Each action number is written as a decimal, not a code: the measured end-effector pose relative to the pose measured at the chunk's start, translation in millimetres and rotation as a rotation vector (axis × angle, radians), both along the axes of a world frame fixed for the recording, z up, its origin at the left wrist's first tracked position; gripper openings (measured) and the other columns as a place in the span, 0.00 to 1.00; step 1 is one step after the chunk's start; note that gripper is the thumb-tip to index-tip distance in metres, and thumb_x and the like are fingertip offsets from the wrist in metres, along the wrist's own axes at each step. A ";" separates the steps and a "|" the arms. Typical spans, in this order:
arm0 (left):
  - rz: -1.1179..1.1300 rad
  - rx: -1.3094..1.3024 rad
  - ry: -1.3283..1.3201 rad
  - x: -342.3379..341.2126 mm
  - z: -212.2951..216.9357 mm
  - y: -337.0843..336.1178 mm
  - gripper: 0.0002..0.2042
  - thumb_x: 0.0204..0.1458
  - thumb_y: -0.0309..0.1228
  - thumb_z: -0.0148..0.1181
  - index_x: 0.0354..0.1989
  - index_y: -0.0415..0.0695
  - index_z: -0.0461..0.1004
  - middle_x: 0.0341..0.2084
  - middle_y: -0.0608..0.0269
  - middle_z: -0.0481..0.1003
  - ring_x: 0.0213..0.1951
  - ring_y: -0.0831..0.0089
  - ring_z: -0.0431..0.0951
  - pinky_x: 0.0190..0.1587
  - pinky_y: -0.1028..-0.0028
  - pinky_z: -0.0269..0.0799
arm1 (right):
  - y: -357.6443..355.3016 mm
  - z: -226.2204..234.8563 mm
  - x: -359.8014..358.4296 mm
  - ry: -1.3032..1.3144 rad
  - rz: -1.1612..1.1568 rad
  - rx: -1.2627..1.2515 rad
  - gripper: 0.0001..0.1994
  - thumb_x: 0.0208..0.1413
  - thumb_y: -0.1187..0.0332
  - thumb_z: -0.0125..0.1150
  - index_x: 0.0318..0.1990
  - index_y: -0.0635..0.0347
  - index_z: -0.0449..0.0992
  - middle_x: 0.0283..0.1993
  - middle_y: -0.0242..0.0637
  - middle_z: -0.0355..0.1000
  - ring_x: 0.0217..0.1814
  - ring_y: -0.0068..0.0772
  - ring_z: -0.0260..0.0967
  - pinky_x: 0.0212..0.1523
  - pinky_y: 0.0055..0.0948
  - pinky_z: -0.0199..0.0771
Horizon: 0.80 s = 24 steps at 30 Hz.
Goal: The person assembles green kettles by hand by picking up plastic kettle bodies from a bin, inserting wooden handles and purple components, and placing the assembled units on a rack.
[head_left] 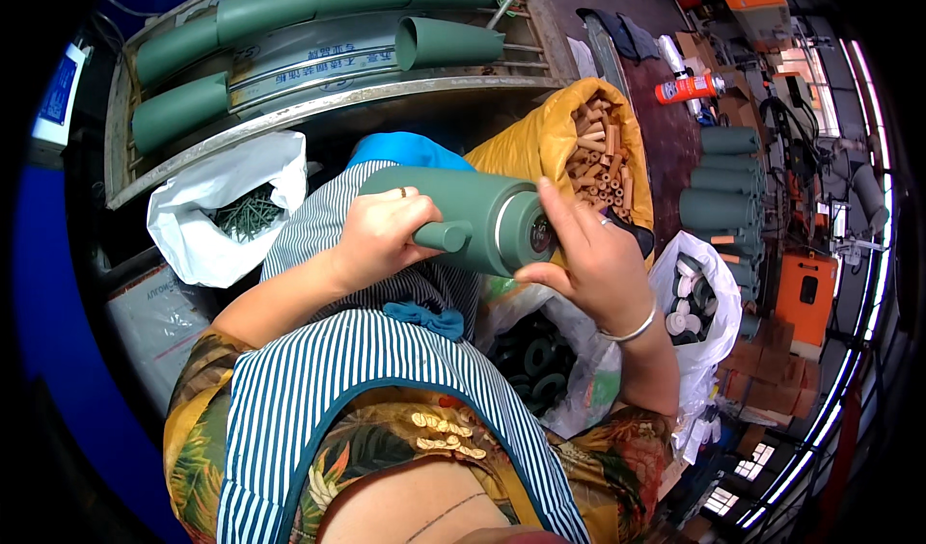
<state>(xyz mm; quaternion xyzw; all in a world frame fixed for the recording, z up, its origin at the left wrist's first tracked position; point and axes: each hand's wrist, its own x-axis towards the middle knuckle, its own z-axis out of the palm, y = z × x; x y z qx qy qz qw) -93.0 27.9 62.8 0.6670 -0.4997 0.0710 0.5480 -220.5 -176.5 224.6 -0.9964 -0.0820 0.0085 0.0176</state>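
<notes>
Head view: my left hand [381, 235] grips green flask body [453, 218] over lap; right hand [588, 259] pinches at its mouth, seemingly fitting part. Next: seat squarely, I judge.

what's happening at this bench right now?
A person in a striped apron holds a green flask body sideways over their lap. The left hand grips its barrel and side stub; the right hand is at its open end. Bags of tan tubes, dark rings and screws sit around.
</notes>
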 end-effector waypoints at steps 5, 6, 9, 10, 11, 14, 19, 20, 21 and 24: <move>-0.003 -0.004 0.047 0.8 9.9 -6.2 0.15 0.39 0.36 0.73 0.27 0.46 0.71 0.19 0.63 0.70 0.23 0.66 0.74 0.26 0.68 0.69 | -0.6 -16.5 -14.5 -0.166 -0.267 0.043 0.47 0.50 0.34 0.58 0.68 0.63 0.62 0.20 0.32 0.72 0.18 0.32 0.71 0.24 0.27 0.71; 0.001 -0.005 0.051 2.3 8.5 -5.3 0.15 0.39 0.35 0.74 0.28 0.44 0.71 0.20 0.62 0.71 0.23 0.65 0.74 0.25 0.68 0.69 | -6.0 -21.1 -22.0 -0.178 -0.322 0.245 0.47 0.51 0.35 0.58 0.69 0.63 0.61 0.20 0.32 0.73 0.18 0.31 0.71 0.24 0.26 0.71; -0.017 0.011 0.053 3.4 6.9 -4.2 0.16 0.39 0.32 0.75 0.29 0.42 0.71 0.21 0.60 0.73 0.23 0.63 0.74 0.25 0.68 0.69 | -6.9 -13.4 -40.8 -0.038 -0.301 0.608 0.44 0.55 0.39 0.58 0.70 0.65 0.58 0.33 0.39 0.78 0.32 0.30 0.76 0.37 0.26 0.74; -0.026 0.024 0.043 1.8 8.9 -4.9 0.16 0.38 0.31 0.75 0.29 0.42 0.71 0.21 0.60 0.73 0.23 0.63 0.74 0.25 0.68 0.69 | -1.3 -15.3 -40.6 -0.029 -0.235 0.711 0.44 0.56 0.39 0.58 0.70 0.65 0.58 0.37 0.41 0.78 0.37 0.32 0.76 0.41 0.27 0.73; -0.041 0.037 0.028 1.1 12.6 -5.8 0.16 0.38 0.31 0.75 0.29 0.42 0.71 0.21 0.60 0.73 0.23 0.63 0.74 0.25 0.68 0.69 | -1.0 -8.3 -35.2 -0.011 -0.138 0.732 0.43 0.55 0.41 0.60 0.69 0.65 0.59 0.44 0.43 0.78 0.46 0.35 0.74 0.48 0.31 0.71; -0.040 0.062 -0.010 -3.2 12.5 -9.9 0.15 0.40 0.36 0.74 0.27 0.44 0.71 0.20 0.62 0.72 0.23 0.64 0.75 0.26 0.68 0.70 | -15.4 -15.7 -8.5 -0.151 -0.070 0.499 0.41 0.54 0.45 0.64 0.68 0.65 0.61 0.49 0.44 0.76 0.55 0.39 0.69 0.56 0.36 0.67; -0.016 0.032 0.091 9.6 8.2 0.5 0.16 0.39 0.33 0.75 0.28 0.43 0.71 0.21 0.60 0.73 0.24 0.62 0.75 0.26 0.68 0.70 | -13.6 -7.8 -31.6 -0.120 -0.057 0.333 0.40 0.49 0.51 0.69 0.66 0.64 0.64 0.48 0.38 0.76 0.49 0.42 0.71 0.50 0.38 0.71; -0.031 0.038 0.095 9.9 10.1 0.3 0.16 0.39 0.33 0.75 0.28 0.43 0.71 0.21 0.60 0.73 0.24 0.62 0.76 0.26 0.68 0.70 | -6.6 -4.7 -34.4 -0.141 0.042 0.344 0.36 0.47 0.57 0.70 0.64 0.62 0.68 0.41 0.33 0.75 0.43 0.40 0.71 0.44 0.37 0.72; -0.049 0.045 0.098 10.3 10.6 0.0 0.16 0.39 0.32 0.75 0.28 0.43 0.71 0.21 0.60 0.73 0.24 0.62 0.76 0.27 0.68 0.70 | -5.1 -7.4 -32.5 -0.121 0.118 0.328 0.35 0.44 0.62 0.71 0.63 0.61 0.70 0.38 0.34 0.73 0.41 0.39 0.70 0.43 0.36 0.72; -0.076 0.088 0.043 10.7 11.0 -1.5 0.17 0.38 0.31 0.75 0.30 0.42 0.71 0.23 0.57 0.73 0.26 0.58 0.76 0.28 0.66 0.70 | -5.6 -15.0 -14.8 -0.139 0.280 0.364 0.33 0.35 0.74 0.70 0.57 0.57 0.77 0.27 0.30 0.62 0.31 0.34 0.64 0.33 0.32 0.69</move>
